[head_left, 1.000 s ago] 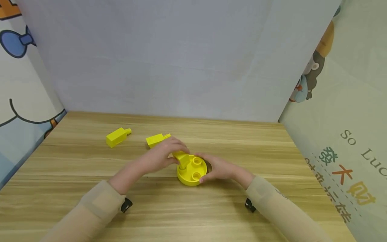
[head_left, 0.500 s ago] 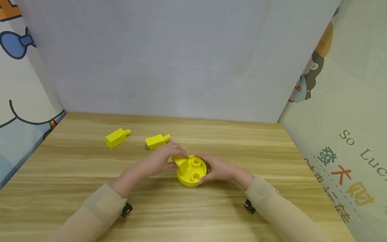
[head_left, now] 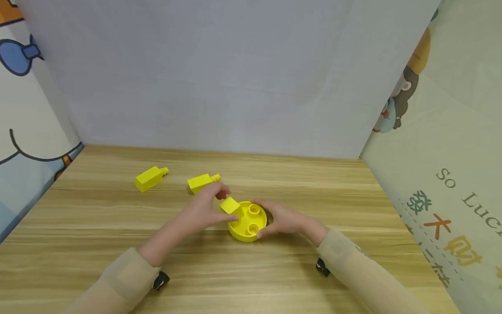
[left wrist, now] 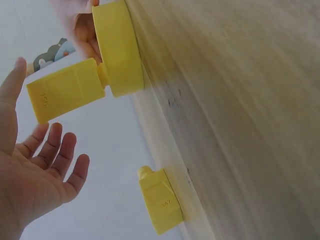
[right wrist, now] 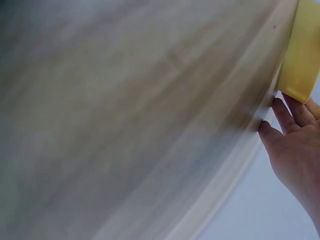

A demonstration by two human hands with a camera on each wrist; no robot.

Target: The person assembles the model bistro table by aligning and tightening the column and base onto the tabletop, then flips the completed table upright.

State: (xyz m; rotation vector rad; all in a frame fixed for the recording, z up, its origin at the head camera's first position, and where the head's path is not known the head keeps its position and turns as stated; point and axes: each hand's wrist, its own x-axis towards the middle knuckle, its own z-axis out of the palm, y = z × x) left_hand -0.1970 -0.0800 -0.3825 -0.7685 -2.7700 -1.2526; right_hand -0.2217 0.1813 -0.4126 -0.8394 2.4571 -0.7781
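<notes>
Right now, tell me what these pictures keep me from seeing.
Left wrist view: how deep the yellow, square-sided, plastic-looking block sits, hidden by the round yellow plastic-looking base.
Right wrist view: the rest of the base, cut off by the picture's edge.
Head view: any marking on the leftmost yellow block, too small.

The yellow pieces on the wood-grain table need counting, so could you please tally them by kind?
Round yellow base with raised rings: 1
Rectangular yellow blocks with narrow necks: 3
Total: 4 yellow pieces
</notes>
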